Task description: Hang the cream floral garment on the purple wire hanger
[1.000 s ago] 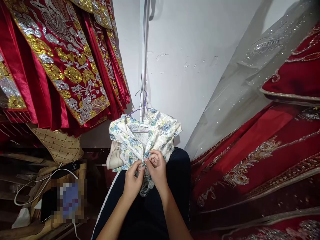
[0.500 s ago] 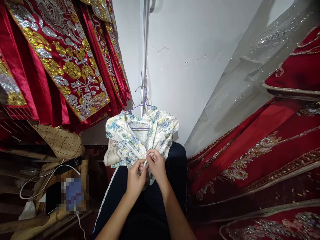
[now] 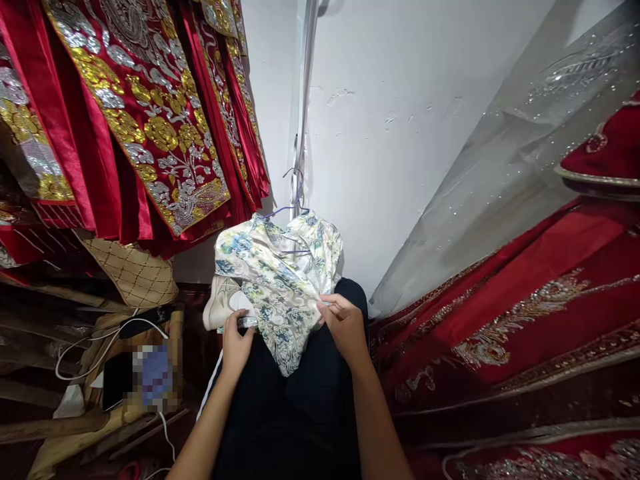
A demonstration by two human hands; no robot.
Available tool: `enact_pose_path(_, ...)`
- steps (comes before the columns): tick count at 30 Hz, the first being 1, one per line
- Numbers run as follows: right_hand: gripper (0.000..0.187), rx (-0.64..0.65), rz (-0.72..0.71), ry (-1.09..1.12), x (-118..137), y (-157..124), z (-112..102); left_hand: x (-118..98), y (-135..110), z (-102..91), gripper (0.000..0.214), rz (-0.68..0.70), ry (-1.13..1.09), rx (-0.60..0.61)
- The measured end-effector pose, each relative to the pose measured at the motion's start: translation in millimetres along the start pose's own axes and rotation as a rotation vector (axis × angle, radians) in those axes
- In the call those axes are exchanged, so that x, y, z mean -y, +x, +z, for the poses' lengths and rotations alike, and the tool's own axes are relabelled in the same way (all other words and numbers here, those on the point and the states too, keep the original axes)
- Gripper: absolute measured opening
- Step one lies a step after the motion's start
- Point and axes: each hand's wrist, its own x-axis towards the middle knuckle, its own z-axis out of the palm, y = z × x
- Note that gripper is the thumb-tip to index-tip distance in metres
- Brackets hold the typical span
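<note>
A short-sleeved floral blouse (image 3: 280,287), white with blue and yellow print, hangs on a thin purple hanger (image 3: 299,193) in front of my lap. My right hand (image 3: 345,327) pinches the front edge of the blouse between thumb and fingers, at its right side. At the lower left, my left hand (image 3: 237,345) has its thumb and fingers about a narrow strip of the same floral cloth. The front panel hangs to a point between my hands. Behind the left hand is a pale sneaker (image 3: 220,303), partly covered by the blouse.
Red garments with gold and silver sequins (image 3: 165,133) hang at the left. On the right are a sheer glittering white fabric (image 3: 465,180) and red embroidered garments (image 3: 540,287). A wooden stand (image 3: 95,427) at the lower left holds a dark phone-like slab (image 3: 117,380) and white cables.
My hands were together at the blouse's front and have parted. The left has moved left to the side strip, the right a little right with the edge. The front panel is spread wider.
</note>
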Motion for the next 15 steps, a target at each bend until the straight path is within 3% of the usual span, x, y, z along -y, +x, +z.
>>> enact_pose_path(3, 0.025, 0.17, 0.017, 0.069, 12, -8, 11, 25, 3, 5.9, 0.056, 0.135, 0.305, 0.122)
enact_pose_path(6, 0.023, 0.278, 0.012, 0.119, 17, -13, 23, 23, 2, 15.0, 0.052, 0.175, 0.442, 0.133)
enact_pose_path(13, 0.021, 0.221, 0.014, 0.149, 20, -14, 19, 12, 19, 6.6, 0.025, 0.092, 0.204, 0.317)
enact_pose_path(15, 0.021, 0.185, 0.027, 0.178, 21, -13, 15, 8, 18, 0.4, 0.018, 0.07, 0.165, 0.317)
